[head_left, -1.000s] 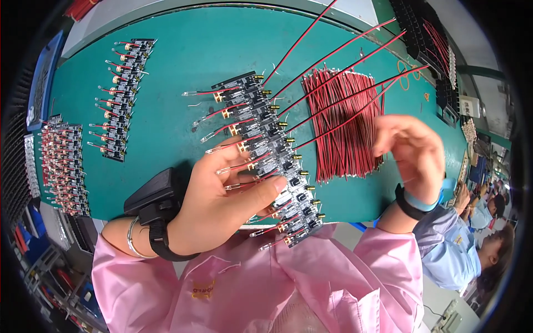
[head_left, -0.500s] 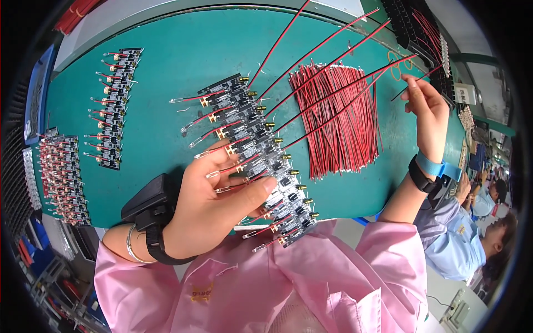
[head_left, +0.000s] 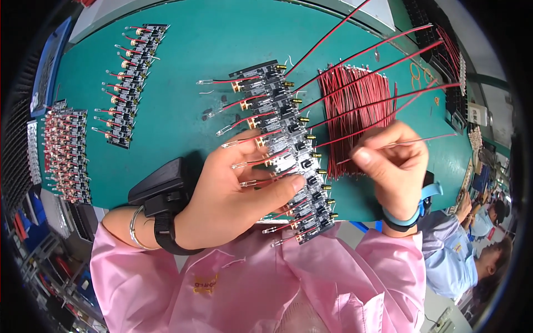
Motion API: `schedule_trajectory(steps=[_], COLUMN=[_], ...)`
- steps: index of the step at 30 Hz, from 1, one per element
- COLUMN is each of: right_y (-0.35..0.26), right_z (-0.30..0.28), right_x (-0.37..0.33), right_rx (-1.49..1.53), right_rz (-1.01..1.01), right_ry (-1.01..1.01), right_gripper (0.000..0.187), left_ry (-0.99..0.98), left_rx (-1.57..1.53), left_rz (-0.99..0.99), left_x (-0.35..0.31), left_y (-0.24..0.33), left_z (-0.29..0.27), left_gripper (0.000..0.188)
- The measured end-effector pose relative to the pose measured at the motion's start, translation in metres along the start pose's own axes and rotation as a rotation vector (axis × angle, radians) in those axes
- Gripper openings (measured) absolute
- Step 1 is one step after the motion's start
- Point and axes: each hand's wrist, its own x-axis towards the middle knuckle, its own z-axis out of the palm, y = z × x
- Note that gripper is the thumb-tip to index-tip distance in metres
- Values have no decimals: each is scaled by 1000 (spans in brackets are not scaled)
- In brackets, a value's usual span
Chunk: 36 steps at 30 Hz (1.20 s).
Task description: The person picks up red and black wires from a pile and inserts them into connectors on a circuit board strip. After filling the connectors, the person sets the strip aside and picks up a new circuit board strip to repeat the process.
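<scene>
My left hand [head_left: 239, 194] is closed around the lower part of a strip of small black circuit boards [head_left: 302, 149], thumb on top. The strip is held tilted above the table. Short red wires with clear-tipped ends stick out of its left side. From the upper part of its right side, several long red-and-black wires [head_left: 369, 53] reach up and to the right. My right hand [head_left: 397, 166] pinches a single thin wire [head_left: 436, 139] between thumb and fingers. One wire end points at the strip's right edge, apart from it.
Behind my right hand lies a bundle of red-and-black wires [head_left: 355, 97] on the green table [head_left: 205, 33]. Another board strip [head_left: 126, 83] lies at the upper left, with a stack of boards [head_left: 66, 155] at far left. Yellow rubber bands [head_left: 415, 75] lie far right. A co-worker [head_left: 458, 255] sits at right.
My right hand has come from near the rubber bands down and left, bringing the wire close to the strip. The left hand keeps its hold, and the view has shifted slightly.
</scene>
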Motion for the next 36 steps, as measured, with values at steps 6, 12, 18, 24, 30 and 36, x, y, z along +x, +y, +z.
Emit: schedule_trajectory(steps=[6, 12, 18, 24, 30, 36], right_y=[7, 11, 11, 9, 12, 12], right_z=[5, 6, 7, 8, 7, 7], right_x=[-1, -3, -3, -3, -1, -2], right_rx=[80, 78, 90, 137, 134, 137], right_rz=[99, 98, 134, 152, 130, 142], right_ry=[-98, -154, -162, -154, -174, -195], right_gripper=[15, 16, 16, 16, 16, 16], left_ry=[-52, -74, -69, -82, -76, -68], left_rx=[-30, 45, 48, 42, 59, 71], left_rz=[-14, 38, 58, 64, 47, 38], left_x=[2, 4, 4, 6, 4, 4], left_y=[1, -2, -4, -5, -3, -4], left_z=[0, -1, -2, -2, -2, -2], left_gripper=[37, 42, 44, 45, 47, 49])
